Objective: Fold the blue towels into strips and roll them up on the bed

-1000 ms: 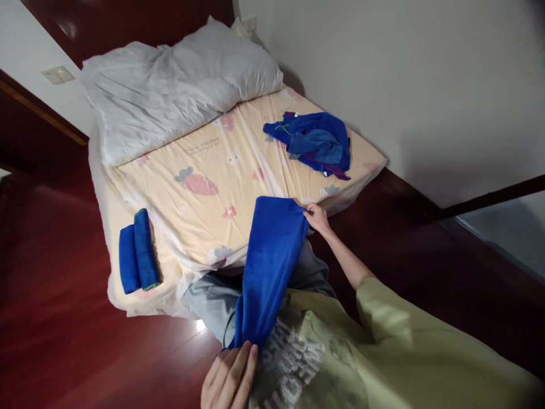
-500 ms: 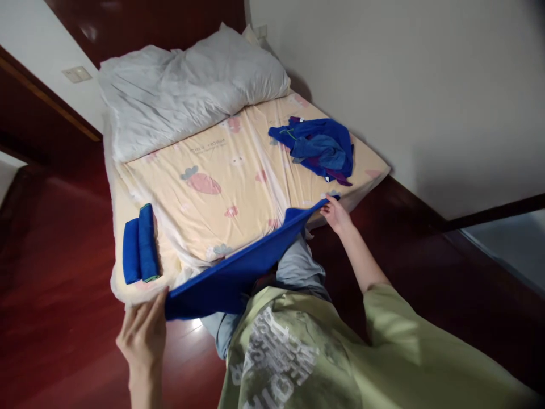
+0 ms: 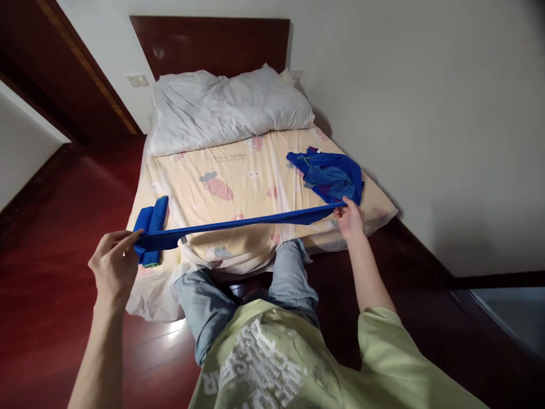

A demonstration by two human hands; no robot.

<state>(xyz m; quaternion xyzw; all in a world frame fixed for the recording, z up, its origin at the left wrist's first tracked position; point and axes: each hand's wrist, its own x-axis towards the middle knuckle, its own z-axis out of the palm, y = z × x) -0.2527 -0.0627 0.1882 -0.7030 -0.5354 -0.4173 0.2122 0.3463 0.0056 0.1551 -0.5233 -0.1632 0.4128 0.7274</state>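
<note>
A blue towel (image 3: 238,223) is stretched taut between my two hands, above the near part of the bed. My left hand (image 3: 117,258) pinches its left end, with thumb and fingers closed at the corner. At the other end, my right hand (image 3: 349,217) grips the right corner. Two rolled blue towels (image 3: 159,213) lie side by side on the bed's left, partly hidden behind the stretched one. A loose heap of blue and purple cloths (image 3: 330,176) rests on the bed's right side, just beyond my right hand.
The bed (image 3: 187,176) has a cream sheet printed with carrots. A white pillow or quilt (image 3: 230,111) lies across its far end, below a dark wooden headboard (image 3: 217,45). A wall (image 3: 404,113) runs along the right. My knees are against the bed's near edge.
Both hands have risen with the blue towel, which now stretches nearly level over the bed as a narrow strip. The left hand rose most. My view has shifted, showing more of the headboard.
</note>
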